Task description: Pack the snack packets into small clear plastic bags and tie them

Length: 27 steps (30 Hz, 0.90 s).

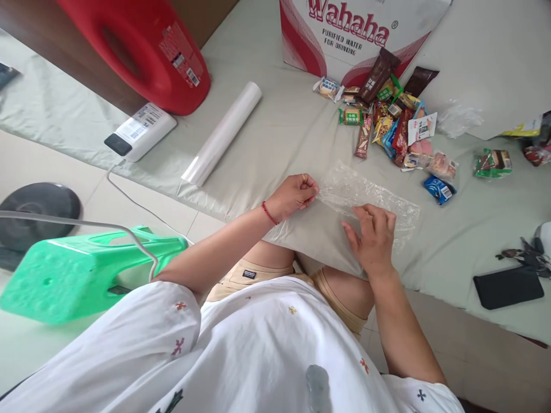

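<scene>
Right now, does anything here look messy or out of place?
Yes. Small wrapped snack packets lie scattered in a loose heap beside the white and red cardboard box. The clear plastic bag is crumpled; the left hand pinches its edge, the right hand rests on it. A green plastic stool seems tipped on its side.

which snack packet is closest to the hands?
The blue packet, lying alone just past the clear plastic bag by the right hand; the others sit farther up.

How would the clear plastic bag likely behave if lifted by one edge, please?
Probably floppy: the clear plastic bag lies crinkled and flat on the cloth. Likely very light, since the cloth shows through. Possibly slippery: the left hand pinches its edge, the right hand rests on it.
</scene>
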Available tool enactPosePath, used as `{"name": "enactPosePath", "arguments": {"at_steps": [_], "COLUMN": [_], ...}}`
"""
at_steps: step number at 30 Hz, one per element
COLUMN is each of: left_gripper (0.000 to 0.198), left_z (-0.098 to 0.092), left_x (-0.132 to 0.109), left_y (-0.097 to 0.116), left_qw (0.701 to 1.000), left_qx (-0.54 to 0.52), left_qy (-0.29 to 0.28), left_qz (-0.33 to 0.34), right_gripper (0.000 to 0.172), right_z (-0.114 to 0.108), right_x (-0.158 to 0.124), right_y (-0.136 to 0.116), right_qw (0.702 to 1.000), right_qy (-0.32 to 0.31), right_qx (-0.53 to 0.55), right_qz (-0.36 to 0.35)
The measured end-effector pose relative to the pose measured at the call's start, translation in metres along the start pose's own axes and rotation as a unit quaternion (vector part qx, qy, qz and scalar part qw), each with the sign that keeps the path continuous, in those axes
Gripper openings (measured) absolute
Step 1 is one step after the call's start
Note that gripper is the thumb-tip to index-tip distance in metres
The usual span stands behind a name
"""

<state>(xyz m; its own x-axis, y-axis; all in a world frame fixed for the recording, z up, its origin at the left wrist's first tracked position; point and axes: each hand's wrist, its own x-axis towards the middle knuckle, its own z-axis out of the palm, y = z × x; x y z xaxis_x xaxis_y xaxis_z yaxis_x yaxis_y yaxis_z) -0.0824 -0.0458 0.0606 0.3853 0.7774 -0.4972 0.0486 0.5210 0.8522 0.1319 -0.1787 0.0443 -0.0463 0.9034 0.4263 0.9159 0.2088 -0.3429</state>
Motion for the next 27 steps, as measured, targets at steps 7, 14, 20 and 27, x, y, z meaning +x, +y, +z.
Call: {"name": "enactPosePath", "arguments": {"at_steps": [7, 14, 20, 27], "left_gripper": [0.016, 0.024, 0.03, 0.04], "left_z": [0.0, 0.027, 0.063, 0.07], "left_x": [0.008, -0.008, -0.03, -0.021], "left_y": [0.001, -0.02, -0.036, -0.034], "left_qw": [0.997, 0.991, 0.981, 0.984], "left_qx": [-0.077, -0.084, 0.007, -0.013], "left_qy": [-0.024, -0.019, -0.069, -0.059], "left_qz": [0.013, 0.101, 0.184, 0.169], "right_gripper": [0.017, 0.035, 0.046, 0.038], "right_z": [0.009, 0.002, 0.005, 0.003], "right_x": [0.013, 0.019, 0.021, 0.02], "right_y": [0.005, -0.019, -0.036, -0.044], "right_qw": [0.989, 0.757, 0.698, 0.728], "right_qy": [-0.024, 0.055, 0.108, 0.129], "right_qx": [0.1, 0.496, 0.551, 0.516], "right_qz": [0.102, 0.422, 0.444, 0.434]}}
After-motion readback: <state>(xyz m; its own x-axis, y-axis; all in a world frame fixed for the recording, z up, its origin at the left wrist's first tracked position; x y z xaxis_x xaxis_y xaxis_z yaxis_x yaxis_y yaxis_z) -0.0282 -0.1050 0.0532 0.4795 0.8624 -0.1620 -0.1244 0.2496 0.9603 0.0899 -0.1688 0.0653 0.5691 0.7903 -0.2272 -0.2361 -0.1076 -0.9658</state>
